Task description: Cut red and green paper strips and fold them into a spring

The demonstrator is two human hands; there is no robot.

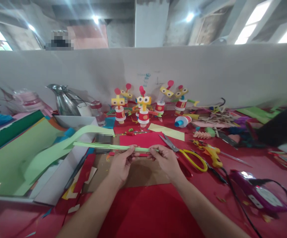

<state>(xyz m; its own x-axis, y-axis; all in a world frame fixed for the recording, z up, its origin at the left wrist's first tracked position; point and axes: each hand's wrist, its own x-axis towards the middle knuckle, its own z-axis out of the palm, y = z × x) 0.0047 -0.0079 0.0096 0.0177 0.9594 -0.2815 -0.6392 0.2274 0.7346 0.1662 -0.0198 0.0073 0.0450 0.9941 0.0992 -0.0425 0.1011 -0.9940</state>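
A narrow strip of light green paper (142,149) is stretched level between my two hands over a brown cardboard sheet (143,172). My left hand (123,162) pinches it with thumb and fingers, and its long free end runs out to the left. My right hand (165,160) grips the strip near its right end. Beyond the hands lies a red paper sheet (143,139). Yellow-handled scissors (169,142) rest open just to the right of my right hand. A wider, curling green paper strip (91,130) reaches out of the white box (54,185) on the left.
Several paper-cup robot figures (143,116) stand at the back, near a metal jug (65,102). On the right are a yellow glue gun (215,156), a corded purple power strip (264,195) and a pile of scraps (215,115). A pale wall (84,72) closes off the far side.
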